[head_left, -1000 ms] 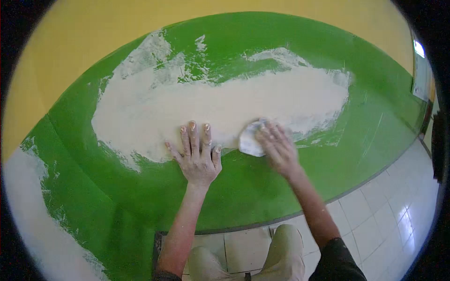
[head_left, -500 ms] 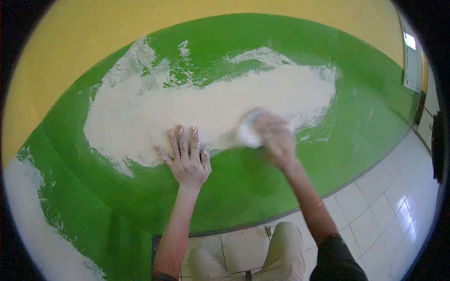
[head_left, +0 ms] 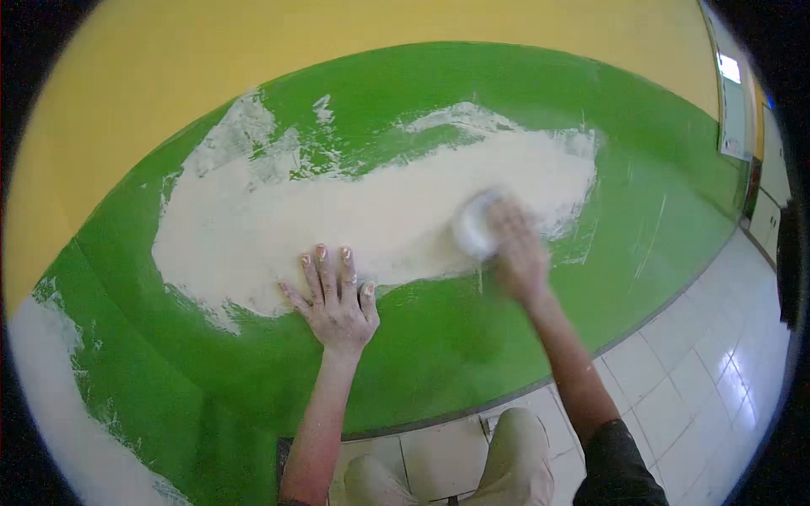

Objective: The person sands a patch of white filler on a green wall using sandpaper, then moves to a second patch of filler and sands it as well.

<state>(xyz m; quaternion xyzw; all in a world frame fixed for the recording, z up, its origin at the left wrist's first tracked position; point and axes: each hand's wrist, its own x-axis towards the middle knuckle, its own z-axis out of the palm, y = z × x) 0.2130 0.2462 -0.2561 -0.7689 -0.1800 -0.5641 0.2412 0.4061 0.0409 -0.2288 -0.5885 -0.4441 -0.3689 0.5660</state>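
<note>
Pale pad (head_left: 474,226): a small whitish piece, blurred in this frame, pressed flat against the wall. It lies on the right part of the filler patch, near that patch's lower edge. What it is made of cannot be told.
Right hand (head_left: 516,249): fingers closed over the pad from the right and below, holding it against the surface. The palm sits behind the pad, which probably puts the arm's push straight into the wall.
Left hand (head_left: 333,299): open, fingers spread and flat on the wall, the fingertips on the lower edge of the patch and the palm on bare green. It holds nothing and seems to serve as a brace for the body while the other arm reaches out.
Filler patch (head_left: 354,211): a broad cream smear across the middle of the green band, ragged at its upper left edge.
Green wall (head_left: 472,337): the painted band that bears both hands, with its lower edge meeting the floor.
Yellow band (head_left: 169,76): paint above the green's upper edge.
Tiled floor (head_left: 709,363): white tiles at lower right.
Knees (head_left: 515,447): the person's own, in pale trousers, close to the wall's foot, which suggests a crouch.
</note>
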